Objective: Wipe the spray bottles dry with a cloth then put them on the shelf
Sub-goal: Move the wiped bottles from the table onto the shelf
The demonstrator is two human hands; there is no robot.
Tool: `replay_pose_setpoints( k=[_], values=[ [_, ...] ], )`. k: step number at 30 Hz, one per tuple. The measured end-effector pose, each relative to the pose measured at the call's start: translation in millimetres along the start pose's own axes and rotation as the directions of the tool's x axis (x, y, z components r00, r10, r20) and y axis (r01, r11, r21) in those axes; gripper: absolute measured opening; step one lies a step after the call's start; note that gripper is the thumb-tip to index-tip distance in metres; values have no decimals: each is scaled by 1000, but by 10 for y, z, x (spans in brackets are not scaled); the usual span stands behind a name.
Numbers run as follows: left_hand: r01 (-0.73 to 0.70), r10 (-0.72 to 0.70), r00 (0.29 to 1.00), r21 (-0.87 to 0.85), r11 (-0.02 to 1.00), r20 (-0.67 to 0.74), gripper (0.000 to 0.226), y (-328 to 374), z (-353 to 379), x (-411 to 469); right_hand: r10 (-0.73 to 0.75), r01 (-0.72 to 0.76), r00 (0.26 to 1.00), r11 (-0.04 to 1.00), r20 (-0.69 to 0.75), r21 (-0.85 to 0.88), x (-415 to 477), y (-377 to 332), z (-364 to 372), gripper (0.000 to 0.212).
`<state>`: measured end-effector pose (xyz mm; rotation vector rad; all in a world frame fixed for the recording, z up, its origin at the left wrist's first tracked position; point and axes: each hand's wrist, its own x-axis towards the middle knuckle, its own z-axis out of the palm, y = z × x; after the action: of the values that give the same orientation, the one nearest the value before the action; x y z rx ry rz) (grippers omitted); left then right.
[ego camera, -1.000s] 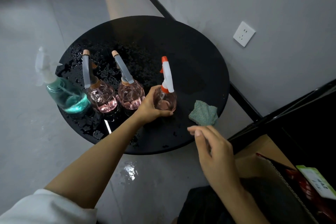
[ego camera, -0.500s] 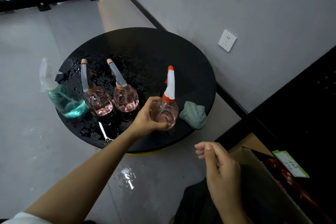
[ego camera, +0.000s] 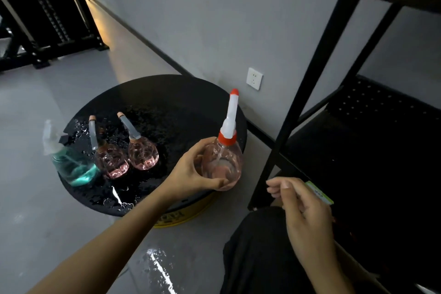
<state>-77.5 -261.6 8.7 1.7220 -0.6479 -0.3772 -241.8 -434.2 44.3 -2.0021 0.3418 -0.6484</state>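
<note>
My left hand (ego camera: pixel 191 174) grips a round pink spray bottle (ego camera: pixel 223 162) with a white and red-orange nozzle, held up in the air at the right edge of the round black table (ego camera: pixel 167 102). My right hand (ego camera: pixel 303 212) hovers to the right of it with loosely curled fingers, holding nothing. Two more pink spray bottles (ego camera: pixel 111 162) (ego camera: pixel 143 155) and a teal one (ego camera: pixel 71 167) stand on the wet left side of the table. The cloth is hidden from view. The black shelf (ego camera: pixel 372 141) stands at the right.
A black shelf post (ego camera: pixel 303 93) rises just right of the lifted bottle. A wall socket (ego camera: pixel 254 78) sits on the grey wall behind. Water lies on the floor (ego camera: pixel 157 267) below the table. A green-labelled item (ego camera: pixel 319 192) lies under the shelf, behind my right hand.
My left hand has lifted the pink bottle off the table and carried it right, toward the shelf. The view has tilted up, and the cloth is no longer visible.
</note>
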Motion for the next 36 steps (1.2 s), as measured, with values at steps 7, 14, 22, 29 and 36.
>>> replay_pose_setpoints(
  k=[7,14,22,29,36],
  values=[
    [-120,124,980,-32,992,159,81,577,644,95,-73,64,990,995,-120,-81,23,-106,-698,24],
    [-154,199,940,-174,973,277,84,920,1466,425,-31,1,970,993,-242,-121,-51,1,-1363,24],
    [-110,157,901,-136,985,404,83,936,2173,1215,133,-146,923,989,-361,-11,-222,311,-1777,37],
    [-64,111,863,-112,992,492,80,770,2654,1870,181,-173,904,983,-387,56,-146,593,-1826,36],
    [-8,74,842,-123,992,535,95,590,2986,2120,203,-212,890,977,-408,24,-40,769,-1815,34]
  ],
)
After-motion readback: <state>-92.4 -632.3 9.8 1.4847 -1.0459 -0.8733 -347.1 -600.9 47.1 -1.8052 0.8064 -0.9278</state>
